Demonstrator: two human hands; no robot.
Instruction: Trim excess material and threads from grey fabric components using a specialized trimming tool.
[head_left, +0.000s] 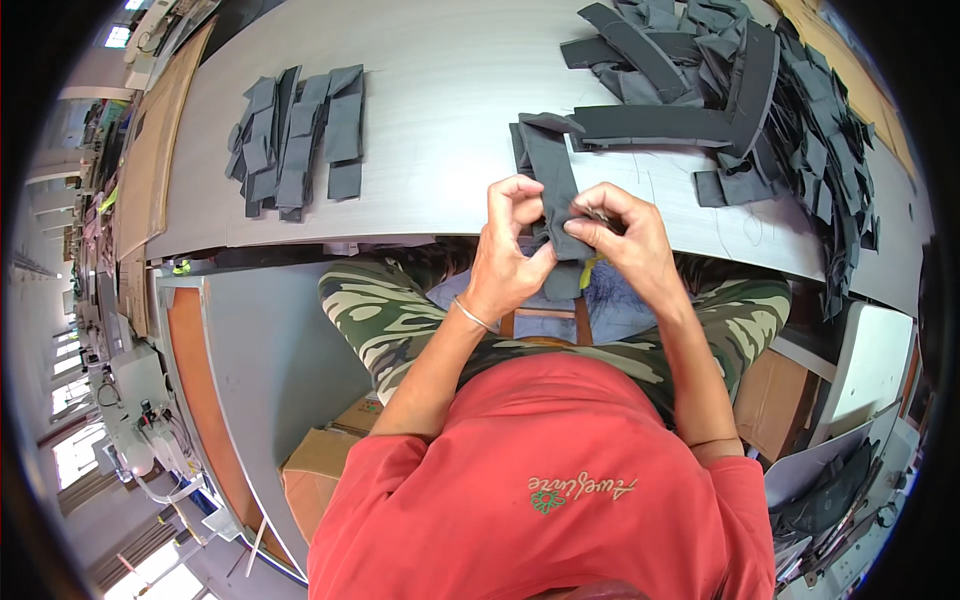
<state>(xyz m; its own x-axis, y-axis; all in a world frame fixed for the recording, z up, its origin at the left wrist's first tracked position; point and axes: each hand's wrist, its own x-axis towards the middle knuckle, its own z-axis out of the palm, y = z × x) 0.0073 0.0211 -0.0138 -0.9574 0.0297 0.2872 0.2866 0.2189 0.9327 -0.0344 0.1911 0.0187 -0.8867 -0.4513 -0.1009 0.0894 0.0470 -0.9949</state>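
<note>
A dark grey folded fabric strip point(552, 190) hangs over the table's near edge, between my two hands. My left hand point(508, 245) is closed on its left side, with thumb and fingers pinching the cloth. On the other side, my right hand point(630, 235) pinches the strip's right edge between thumb and forefinger. A small, dark, metallic-looking piece point(603, 216) shows among the right fingers; its kind is unclear. Just below that hand is a narrow yellow item point(588, 272), partly hidden. The strip's lower end point(565, 282) hangs above my lap.
A small stack of grey strips point(300, 135) lies at the table's left. A large heap of grey strips point(745, 85) covers the far right, some hanging over the edge. Loose threads point(725, 215) lie nearby. Cardboard boxes point(312, 470) stand under the table.
</note>
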